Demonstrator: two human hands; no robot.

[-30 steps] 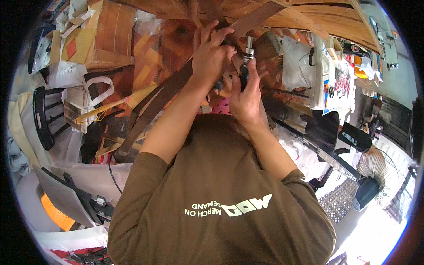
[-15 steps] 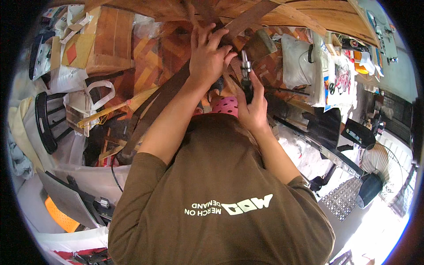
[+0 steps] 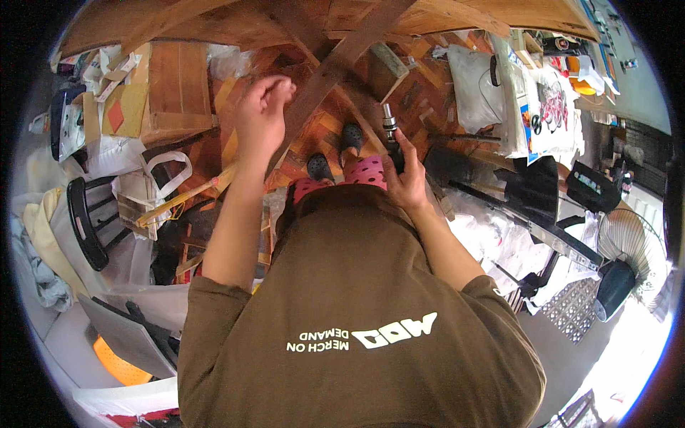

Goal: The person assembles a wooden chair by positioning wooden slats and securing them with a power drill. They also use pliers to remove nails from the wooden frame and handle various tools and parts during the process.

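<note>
My right hand grips a black hand tool with a silver, chuck-like metal tip pointing away from me. My left hand is lifted left of the crossed wooden slats, apart from them. Its fingers curl inward, a little blurred, and whatever they may hold cannot be made out. Dark brown slats cross below the edge of a large wooden piece at the far side. The tool's tip stays short of the wood.
A rectangular block is on the parquet floor beyond the tool. At left are a wooden box, a black-backed chair and a white-handled bag. At right stand a cluttered white table and a fan.
My left hand has come away from the crossed slats, moving left and curling its fingers. A long dark slat near my left forearm no longer shows there. My right hand keeps the tool, nearly still.
</note>
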